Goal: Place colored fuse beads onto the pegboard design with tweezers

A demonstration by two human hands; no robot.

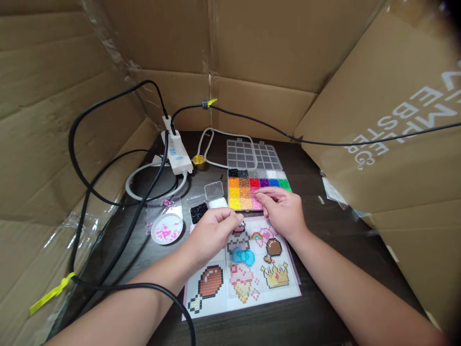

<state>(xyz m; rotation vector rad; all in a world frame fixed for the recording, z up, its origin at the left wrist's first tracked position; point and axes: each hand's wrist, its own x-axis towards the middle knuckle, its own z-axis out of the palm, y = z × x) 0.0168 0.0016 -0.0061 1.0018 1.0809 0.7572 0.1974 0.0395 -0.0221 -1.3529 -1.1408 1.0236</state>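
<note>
Brown cardboard walls (pixel 259 43) close in a dark surface (pixel 334 283) on the left, back and right. Just right of the frame's center, the right hand (pixel 283 211) pinches a thin pink stick, apparently tweezers (pixel 275 194), its tip over the bead tray (pixel 228 194). Yellow, orange, red, purple, blue and green beads fill the tray's compartments, with black, gray and white along the back row; its clear lid (pixel 254 154) lies open behind. The left hand (pixel 214 233), near center, has thumb and fingers pressed together above the pattern sheet (pixel 209 307); I cannot tell whether it holds anything. Pictures on the sheet, lower center, include a drumstick, an ice cream and a crown. Left of the tray sit a box of black beads (pixel 199 212) and a box of white beads (pixel 218 203); farther left, a white dish (pixel 154 235) holds pink beads. Upper left of center stand a power strip (pixel 178 156) with a blue label, its print too small to read, and a gold tin (pixel 199 162). Black cables (pixel 74 139) loop across the left. White lettering on the right wall is tilted and cut off; "&" can be read.
</note>
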